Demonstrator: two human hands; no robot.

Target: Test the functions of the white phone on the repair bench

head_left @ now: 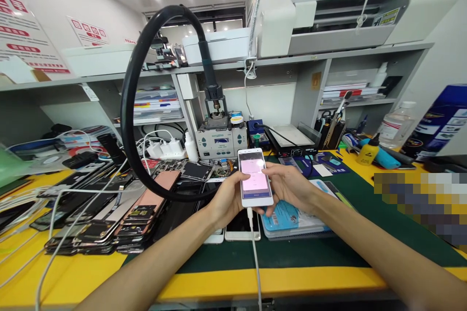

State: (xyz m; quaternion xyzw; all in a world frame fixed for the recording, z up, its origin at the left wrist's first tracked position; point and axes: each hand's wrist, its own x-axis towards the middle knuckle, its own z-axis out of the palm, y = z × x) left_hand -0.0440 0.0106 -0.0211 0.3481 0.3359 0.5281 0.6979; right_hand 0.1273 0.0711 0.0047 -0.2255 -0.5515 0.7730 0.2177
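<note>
A white smartphone (255,180) with a lit pinkish screen is held upright between my two hands over the bench. My left hand (228,192) grips its left edge, the thumb lying over the screen. From the other side my right hand (286,184) closes on the right edge, thumb at the screen and fingers partly behind the phone. A white charging cable (254,252) is plugged into its bottom end and runs down past the bench edge. Below lies another phone with a white frame (242,233), partly covered by my left hand.
Stacked phone parts (136,218) and loose white cables (54,233) cover the left side. A thick black hose (127,107) arches above a rework station (222,143). Blue-white packages (292,216) lie right of the phone; a yellow bottle (369,150) stands farther right.
</note>
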